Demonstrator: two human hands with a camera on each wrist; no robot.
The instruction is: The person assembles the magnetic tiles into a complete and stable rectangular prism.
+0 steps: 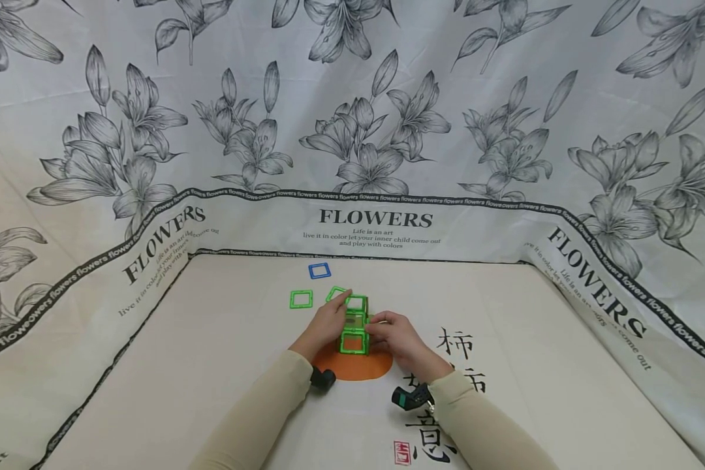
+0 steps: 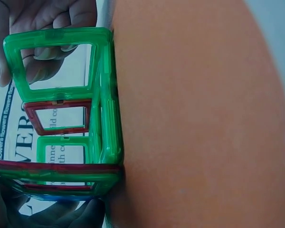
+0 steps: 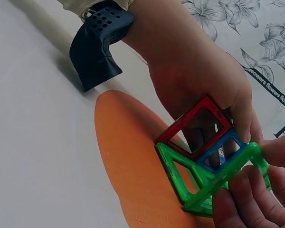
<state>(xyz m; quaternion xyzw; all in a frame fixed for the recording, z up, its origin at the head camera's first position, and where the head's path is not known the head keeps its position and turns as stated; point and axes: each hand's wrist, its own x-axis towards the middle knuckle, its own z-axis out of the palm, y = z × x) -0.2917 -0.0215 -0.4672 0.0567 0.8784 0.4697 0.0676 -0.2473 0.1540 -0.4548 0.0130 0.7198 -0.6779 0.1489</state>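
Observation:
Between both hands stands a small boxy structure of magnetic tiles [image 1: 354, 331], with see-through square frames in green, red and blue. It sits over an orange round patch [image 1: 358, 371]. My left hand [image 1: 329, 320] holds the structure from its left side, thumb near the top. On the other side, my right hand [image 1: 398, 336] pinches a green square tile [image 3: 223, 178] between thumb and curled fingers. A red tile [image 3: 197, 126] and a blue tile [image 3: 223, 149] join it on the left hand's side. In the left wrist view, green frames [image 2: 57, 33] line up with a red one behind.
A loose green square tile [image 1: 301, 299] and a blue one [image 1: 320, 270] lie flat beyond my left hand. Another green tile [image 1: 335, 294] lies partly behind that hand. Black printed characters [image 1: 455, 343] mark the white tablecloth at right. A flowered curtain [image 1: 376, 225] encloses the table.

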